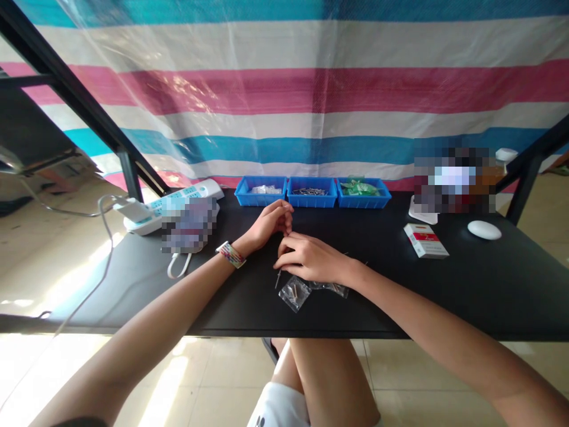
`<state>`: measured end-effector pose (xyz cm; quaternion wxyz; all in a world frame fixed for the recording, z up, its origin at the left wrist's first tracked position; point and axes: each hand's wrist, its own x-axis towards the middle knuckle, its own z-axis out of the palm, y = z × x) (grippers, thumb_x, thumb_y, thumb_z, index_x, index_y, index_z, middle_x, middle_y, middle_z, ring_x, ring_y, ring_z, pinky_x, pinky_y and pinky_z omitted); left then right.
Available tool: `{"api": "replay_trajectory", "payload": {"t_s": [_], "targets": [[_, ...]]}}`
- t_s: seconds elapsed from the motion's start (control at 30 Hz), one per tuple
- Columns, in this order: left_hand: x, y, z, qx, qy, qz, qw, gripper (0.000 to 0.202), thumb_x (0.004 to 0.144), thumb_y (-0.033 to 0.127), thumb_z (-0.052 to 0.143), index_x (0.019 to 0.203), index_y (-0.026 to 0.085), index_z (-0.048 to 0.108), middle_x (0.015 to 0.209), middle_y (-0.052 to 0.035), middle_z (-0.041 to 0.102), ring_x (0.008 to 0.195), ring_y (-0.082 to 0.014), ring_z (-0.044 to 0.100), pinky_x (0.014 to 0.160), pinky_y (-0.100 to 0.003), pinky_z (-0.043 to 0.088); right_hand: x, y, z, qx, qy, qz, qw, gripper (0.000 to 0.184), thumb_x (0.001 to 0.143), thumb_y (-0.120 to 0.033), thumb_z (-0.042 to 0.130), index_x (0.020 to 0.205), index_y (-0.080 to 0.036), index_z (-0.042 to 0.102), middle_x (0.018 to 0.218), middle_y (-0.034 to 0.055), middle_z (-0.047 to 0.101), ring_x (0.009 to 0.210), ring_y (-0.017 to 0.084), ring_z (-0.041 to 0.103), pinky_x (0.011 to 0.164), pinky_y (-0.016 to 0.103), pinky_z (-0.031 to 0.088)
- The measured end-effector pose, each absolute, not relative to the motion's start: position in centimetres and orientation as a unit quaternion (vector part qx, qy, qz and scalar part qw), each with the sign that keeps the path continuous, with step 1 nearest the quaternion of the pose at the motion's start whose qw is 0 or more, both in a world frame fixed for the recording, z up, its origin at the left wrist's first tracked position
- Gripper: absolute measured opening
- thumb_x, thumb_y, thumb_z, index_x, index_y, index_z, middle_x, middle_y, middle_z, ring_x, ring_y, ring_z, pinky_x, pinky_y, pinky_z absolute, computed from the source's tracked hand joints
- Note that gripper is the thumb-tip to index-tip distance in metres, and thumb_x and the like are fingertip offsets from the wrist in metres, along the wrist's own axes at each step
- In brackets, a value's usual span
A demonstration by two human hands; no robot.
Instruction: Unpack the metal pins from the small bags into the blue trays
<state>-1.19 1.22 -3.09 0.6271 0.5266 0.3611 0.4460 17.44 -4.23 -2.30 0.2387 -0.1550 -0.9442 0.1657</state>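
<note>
My left hand [272, 224] is just in front of the blue bins, its fingers curled in; whatever they may hold is hidden. Close beside it, my right hand [311, 256] reaches over the table with bent fingers, their tips almost meeting my left hand. A thin metal pin [278, 279], like a rivet, shows right below the right fingertips; whether they touch it I cannot tell. Nearer the table edge lies a small clear plastic bag [295, 293] with a few thin metal pieces inside. More clear bags [334, 289] lie partly under my right hand.
At the back stand a blue bin [260, 200] of white packets, one [312, 201] of metal pins and one [363, 203] of green packets. A power strip [178, 204] lies left on the black table [466, 290]. On the right are a cigarette box [427, 241] and a white mouse [484, 230].
</note>
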Motion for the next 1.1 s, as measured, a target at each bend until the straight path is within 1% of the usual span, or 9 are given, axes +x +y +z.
{"api": "replay_trajectory", "payload": {"t_s": [0.13, 0.2, 0.3, 0.4, 0.5, 0.67, 0.77, 0.93, 1.1], "targets": [[-1.2, 1.1, -2.9, 0.536, 0.375, 0.435, 0.618, 0.022, 0.092, 0.039, 0.064, 0.096, 0.018, 0.058, 0.068, 0.0028, 0.058, 0.056, -0.0114, 0.059, 0.054, -0.021, 0.048, 18.3, -3.2, -2.5, -0.194, -0.934, 0.165, 0.249, 0.014, 0.097, -0.013, 0.066, 0.092, -0.019, 0.078, 0.101, 0.0089, 0.068, 0.098, 0.023, 0.063, 0.092, 0.036, 0.053], [-1.2, 1.1, -2.9, 0.547, 0.375, 0.423, 0.618, 0.022, 0.092, 0.039, 0.064, 0.097, 0.018, 0.059, 0.069, 0.0022, 0.059, 0.056, -0.0118, 0.059, 0.054, -0.022, 0.049, 19.0, -2.7, -2.4, -0.222, -0.919, 0.192, 0.264, 0.013, 0.092, -0.01, 0.069, 0.095, -0.019, 0.077, 0.104, 0.0084, 0.068, 0.103, 0.023, 0.064, 0.096, 0.037, 0.053], [-1.2, 1.1, -2.9, 0.56, 0.374, 0.413, 0.613, 0.024, 0.091, 0.039, 0.065, 0.096, 0.017, 0.06, 0.07, 0.0015, 0.06, 0.056, -0.0112, 0.058, 0.054, -0.022, 0.049, 19.3, -3.0, -2.0, -0.226, -0.908, 0.22, 0.276, 0.021, 0.089, -0.01, 0.073, 0.106, -0.021, 0.079, 0.108, 0.0077, 0.069, 0.11, 0.024, 0.063, 0.102, 0.038, 0.051], [-1.2, 1.2, -2.9, 0.566, 0.377, 0.412, 0.607, 0.024, 0.092, 0.04, 0.065, 0.096, 0.016, 0.061, 0.07, 0.0012, 0.059, 0.057, -0.0111, 0.059, 0.055, -0.021, 0.048, 18.5, -4.1, -1.6, -0.17, -0.926, 0.23, 0.247, 0.023, 0.09, -0.012, 0.074, 0.11, -0.022, 0.081, 0.105, 0.0068, 0.068, 0.101, 0.021, 0.064, 0.098, 0.035, 0.051], [-1.2, 1.2, -2.9, 0.57, 0.376, 0.408, 0.606, 0.023, 0.092, 0.039, 0.065, 0.097, 0.017, 0.061, 0.07, 0.001, 0.06, 0.058, -0.0124, 0.061, 0.055, -0.022, 0.049, 17.6, -4.9, -1.8, -0.143, -0.942, 0.205, 0.222, 0.012, 0.093, -0.015, 0.073, 0.1, -0.02, 0.082, 0.098, 0.0063, 0.068, 0.092, 0.02, 0.062, 0.093, 0.035, 0.051], [-1.2, 1.1, -2.9, 0.572, 0.378, 0.403, 0.607, 0.024, 0.093, 0.04, 0.065, 0.095, 0.016, 0.062, 0.069, 0.0009, 0.06, 0.056, -0.0115, 0.059, 0.055, -0.021, 0.048, 18.0, -4.2, -2.2, -0.176, -0.936, 0.19, 0.236, 0.012, 0.097, -0.014, 0.067, 0.095, -0.018, 0.078, 0.098, 0.0072, 0.07, 0.098, 0.022, 0.063, 0.094, 0.036, 0.051], [-1.2, 1.2, -3.0, 0.577, 0.378, 0.401, 0.603, 0.027, 0.092, 0.042, 0.066, 0.096, 0.016, 0.064, 0.07, 0.0002, 0.061, 0.057, -0.0112, 0.058, 0.055, -0.021, 0.049, 19.0, -2.9, -2.2, -0.211, -0.913, 0.22, 0.27, 0.012, 0.096, -0.011, 0.066, 0.097, -0.018, 0.076, 0.101, 0.0075, 0.071, 0.1, 0.022, 0.065, 0.093, 0.035, 0.051], [-1.3, 1.4, -3.1, 0.628, 0.379, 0.353, 0.581, 0.039, 0.093, 0.052, 0.065, 0.081, 0.015, 0.065, 0.068, -0.003, 0.063, 0.058, -0.0135, 0.059, 0.055, -0.023, 0.048, 20.4, -0.1, -3.1, -0.305, -0.797, 0.34, 0.396, 0.006, 0.092, -0.022, 0.071, 0.096, -0.02, 0.074, 0.09, 0.0031, 0.071, 0.079, 0.017, 0.067, 0.075, 0.03, 0.053], [-1.3, 1.3, -3.0, 0.653, 0.383, 0.325, 0.566, 0.044, 0.093, 0.055, 0.064, 0.075, 0.015, 0.066, 0.06, -0.0024, 0.06, 0.055, -0.0127, 0.055, 0.054, -0.023, 0.045, 20.9, 1.4, -4.2, -0.337, -0.706, 0.438, 0.442, 0.024, 0.077, -0.034, 0.083, 0.087, -0.018, 0.068, 0.079, 0.0009, 0.07, 0.071, 0.016, 0.066, 0.07, 0.03, 0.054]]}}
